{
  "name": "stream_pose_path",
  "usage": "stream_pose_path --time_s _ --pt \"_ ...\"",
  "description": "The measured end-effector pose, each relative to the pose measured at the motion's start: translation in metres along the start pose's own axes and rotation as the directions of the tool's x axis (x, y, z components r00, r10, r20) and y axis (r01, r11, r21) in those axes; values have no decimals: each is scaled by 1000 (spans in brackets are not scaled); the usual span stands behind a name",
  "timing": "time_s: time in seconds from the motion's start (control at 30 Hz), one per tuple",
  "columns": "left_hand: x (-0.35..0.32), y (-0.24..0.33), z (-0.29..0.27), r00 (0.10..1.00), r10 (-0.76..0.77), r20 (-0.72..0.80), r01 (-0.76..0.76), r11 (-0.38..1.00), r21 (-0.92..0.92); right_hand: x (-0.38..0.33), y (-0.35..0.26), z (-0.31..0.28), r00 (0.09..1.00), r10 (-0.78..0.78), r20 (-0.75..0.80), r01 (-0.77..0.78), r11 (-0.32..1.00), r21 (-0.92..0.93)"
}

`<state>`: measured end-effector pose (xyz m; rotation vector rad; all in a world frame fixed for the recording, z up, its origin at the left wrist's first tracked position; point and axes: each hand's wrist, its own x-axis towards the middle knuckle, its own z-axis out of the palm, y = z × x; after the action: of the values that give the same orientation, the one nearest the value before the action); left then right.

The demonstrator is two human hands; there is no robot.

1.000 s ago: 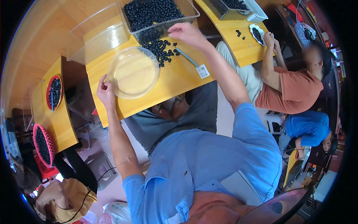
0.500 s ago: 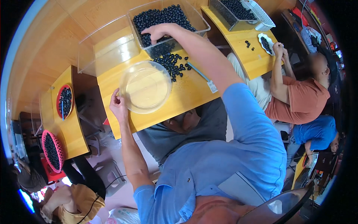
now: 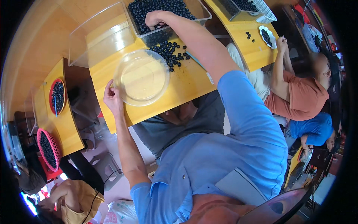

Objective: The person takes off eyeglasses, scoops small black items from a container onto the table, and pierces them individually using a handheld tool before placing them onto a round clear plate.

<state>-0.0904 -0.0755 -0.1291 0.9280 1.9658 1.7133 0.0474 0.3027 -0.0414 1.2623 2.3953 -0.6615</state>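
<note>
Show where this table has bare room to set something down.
The yellow table is bare between the round plastic container, loose dark pieces and its front edge; a smaller patch separates the left hand from the left transparent bin. The far side is crowded: right hand in the filled bin.

Blue short-sleeved shirt [image 3: 209,156] across centre and lower frame, small round button [image 3: 183,176], paler grey-blue panel [image 3: 242,183] on the chest, dark grey legwear [image 3: 209,114] mid-frame.

Rnd tub [image 3: 143,78]: glossy plastic; blk pcs [image 3: 169,52]: glossy; tbl [image 3: 183,86]: smooth wood-look; shirt [image 3: 223,156]: matt cloth.
</note>
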Motion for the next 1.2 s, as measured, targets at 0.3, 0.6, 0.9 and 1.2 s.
stream_pose_path --time_s 0.3,0.6,0.9,1.2 --pt "4 3 10 1000 21 16 -21 1000 13 -42 54 -42 965 -101 -241 227 778 586" --pt "2 -5 -1 999 35 4 -35 999 15 -178 45 -29 946 -321 -39 270 716 643" --pt "2 -9 -2 999 44 29 -44 999 -4 -129 41 93 980 -128 -152 168 940 296" --pt "2 -5 1 998 56 9 -56 998 -12 -128 37 104 895 -243 -374 286 956 62"
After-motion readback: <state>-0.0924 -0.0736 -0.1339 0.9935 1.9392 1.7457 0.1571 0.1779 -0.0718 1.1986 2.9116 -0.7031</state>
